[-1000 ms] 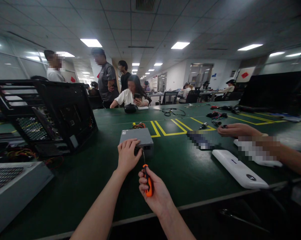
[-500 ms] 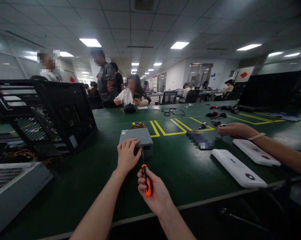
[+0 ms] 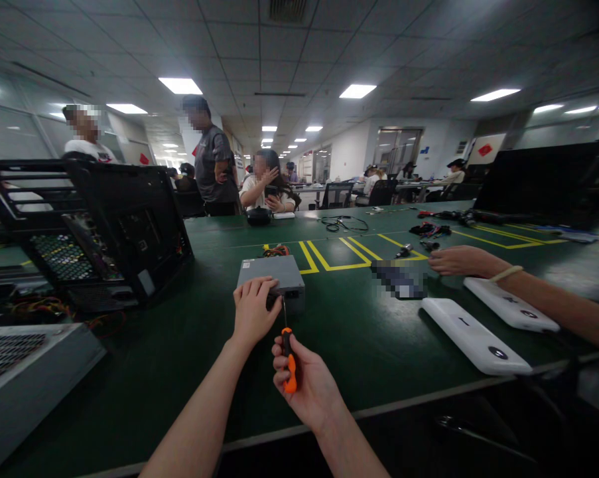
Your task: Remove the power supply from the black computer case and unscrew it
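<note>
A grey metal computer power supply (image 3: 284, 267) lies on the green table in front of me, its power socket facing my side. My left hand (image 3: 252, 313) grips it at the near left, fingers over the top edge and thumb down by the front face. In my right hand (image 3: 312, 385) is a screwdriver (image 3: 290, 372) with an orange and black handle, fingers wrapped round it. Its thin shaft points away from me and reaches the front face beside my left thumb. The tip is too small to make out.
A black computer case (image 3: 130, 232) stands at the left, with another grey metal box (image 3: 35, 378) nearer me. To the right are white oblong devices (image 3: 473, 335), a pixelated dark object (image 3: 399, 279) and another person's hand (image 3: 458, 260). Cables (image 3: 343, 224) lie farther back.
The screwdriver's handle has turned slightly in my right hand, its lower end shifting left. My left hand and the power supply stay put. The other person's hand at right has moved slightly left.
</note>
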Available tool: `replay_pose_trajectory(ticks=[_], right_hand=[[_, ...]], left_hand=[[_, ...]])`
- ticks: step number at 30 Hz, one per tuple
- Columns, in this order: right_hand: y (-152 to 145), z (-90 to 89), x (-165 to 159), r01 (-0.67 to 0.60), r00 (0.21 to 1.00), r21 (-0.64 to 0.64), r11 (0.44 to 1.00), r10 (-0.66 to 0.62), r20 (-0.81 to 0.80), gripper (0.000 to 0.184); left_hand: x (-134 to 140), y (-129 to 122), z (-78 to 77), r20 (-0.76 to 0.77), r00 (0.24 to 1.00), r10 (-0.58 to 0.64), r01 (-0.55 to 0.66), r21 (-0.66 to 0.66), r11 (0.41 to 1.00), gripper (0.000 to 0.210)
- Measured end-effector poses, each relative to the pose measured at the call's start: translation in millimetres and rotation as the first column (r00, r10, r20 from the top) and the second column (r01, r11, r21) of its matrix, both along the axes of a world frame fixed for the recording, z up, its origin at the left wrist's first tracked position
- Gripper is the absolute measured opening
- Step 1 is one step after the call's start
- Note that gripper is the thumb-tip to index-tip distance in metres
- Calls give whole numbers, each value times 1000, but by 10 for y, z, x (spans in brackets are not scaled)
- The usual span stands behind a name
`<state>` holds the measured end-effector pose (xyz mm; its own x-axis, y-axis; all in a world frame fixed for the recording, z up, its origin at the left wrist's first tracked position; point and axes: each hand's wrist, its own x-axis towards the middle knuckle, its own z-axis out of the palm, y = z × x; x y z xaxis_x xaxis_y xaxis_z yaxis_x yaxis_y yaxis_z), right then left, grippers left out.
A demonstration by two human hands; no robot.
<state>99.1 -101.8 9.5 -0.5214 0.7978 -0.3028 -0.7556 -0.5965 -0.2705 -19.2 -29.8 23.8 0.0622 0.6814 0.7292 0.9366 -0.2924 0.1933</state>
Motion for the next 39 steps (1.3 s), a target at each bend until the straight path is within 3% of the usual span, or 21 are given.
replay_pose_trajectory(ticks=[4,10,16,25,29,36,39], right_hand=[[6,0,6,-18,1000,7,1000,18,-17,27],[19,-3,4,86,996,-29,996,-86,-12,16],[9,9,15,-18,1000,-11,1000,18,-24,27],[20,-30,9,45,999,4,999,-45,-4,12],[11,-18,9,-22,999,13,1000,23,-28,21],[6,5,-8,78,997,-20,997,-77,19,17],[4,18,6,45,999,-31,999,-45,1,19]], left_hand=[[3,3,-3,4,1000,-2,2,3,1000,29],[-1,2,-3,7,1000,-7,7,5,1000,28],[-5,8,-3,3,1000,-8,8,7,1000,29],[4,6,-6,14,1000,-5,5,1,1000,28],[0,6,-7,7,1000,-3,3,-4,1000,28],[1,3,-9,2,1000,-3,3,-4,1000,28],[2,-1,-5,4,1000,-1,1,-6,1000,28]])
